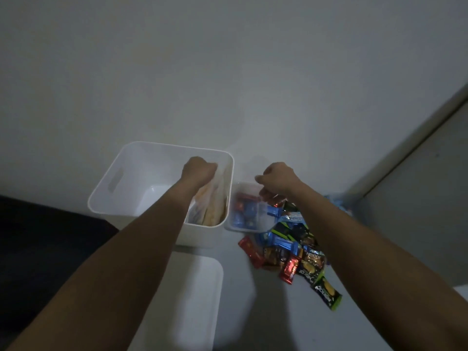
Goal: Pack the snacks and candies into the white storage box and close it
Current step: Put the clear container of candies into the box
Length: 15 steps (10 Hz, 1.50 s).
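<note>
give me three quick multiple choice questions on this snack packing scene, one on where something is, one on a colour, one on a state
1. Where does the lid lie?
A. on top of the storage box
B. flat on the surface, nearer the person than the storage box
C. leaning on the wall

2. What colour is the storage box?
A. white
B. black
C. red

3. What is the left hand doing?
A. resting flat on the lid
B. hanging idle, holding nothing
C. holding a clear bag inside the storage box

Answers:
1 B, the lid lies flat just in front of the open box.
2 A, its walls and rim are white.
3 C, its fingers are curled round the bag's top, and the bag hangs inside the box's right side.
</note>
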### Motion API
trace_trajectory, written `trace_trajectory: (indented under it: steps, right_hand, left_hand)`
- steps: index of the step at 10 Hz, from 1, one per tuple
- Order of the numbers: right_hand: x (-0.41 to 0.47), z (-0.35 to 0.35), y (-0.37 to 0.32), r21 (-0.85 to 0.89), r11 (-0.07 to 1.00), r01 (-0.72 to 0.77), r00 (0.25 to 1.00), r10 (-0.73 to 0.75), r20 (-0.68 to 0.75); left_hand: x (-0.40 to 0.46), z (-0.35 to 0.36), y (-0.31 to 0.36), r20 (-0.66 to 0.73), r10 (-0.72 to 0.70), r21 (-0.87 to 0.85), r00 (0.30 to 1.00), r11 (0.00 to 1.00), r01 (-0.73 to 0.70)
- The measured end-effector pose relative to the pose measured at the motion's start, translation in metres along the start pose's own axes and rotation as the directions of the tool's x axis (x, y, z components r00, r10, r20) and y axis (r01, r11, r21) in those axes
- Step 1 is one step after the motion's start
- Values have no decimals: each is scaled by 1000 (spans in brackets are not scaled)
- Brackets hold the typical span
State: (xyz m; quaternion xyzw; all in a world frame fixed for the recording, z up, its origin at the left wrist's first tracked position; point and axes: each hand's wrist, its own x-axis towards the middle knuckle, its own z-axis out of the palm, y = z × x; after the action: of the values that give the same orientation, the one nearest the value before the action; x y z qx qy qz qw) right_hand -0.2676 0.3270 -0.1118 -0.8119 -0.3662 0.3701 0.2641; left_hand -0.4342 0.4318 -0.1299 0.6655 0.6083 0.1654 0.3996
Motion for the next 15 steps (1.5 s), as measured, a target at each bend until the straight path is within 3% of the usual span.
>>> trace_trajectory:
  steps: [1,2,3,5,6,8,10,12,13,15]
  right_hand:
    - [-2,-27,26,4,999,-48,999,48,-22]
    - [-5,-56,56,-11,996,-89,995,88,-50]
    - [-4,-83,89,-39,992,-124,987,119,-111]
    - [-5,-124,162,-91,964,-251,955,231,-185]
    - [-7,-136,197,-206,938,-280,945,232,-232]
    - [-9,-143,250,-263,906,-332,938,289,-189]
    - [-1,-126,286,-348,873,-343,939,305,-160]
    - [15,-114,306,-167,886,-433,887,387,-252]
    - [14,-120,299,-129,880,-457,872,415,-260]
    - [12,-130,273,-6,898,-441,837,408,-364]
  left_hand:
    - [-15,10,36,-99,162,8,982,987,-162]
    - [-31,34,66,-52,275,-56,960,959,-278]
    - [-43,71,85,125,312,-79,942,949,-304]
    - [-64,161,95,359,274,-36,892,959,-280]
    - [-74,203,94,458,217,1,862,970,-244]
    - [-88,279,93,579,125,61,806,979,-196]
    - [-90,335,92,580,27,53,814,996,-71]
    - [-83,360,91,531,-79,-69,844,988,136]
    - [-74,361,90,431,-84,35,898,996,77]
    - [-83,314,101,455,-82,-117,887,982,151]
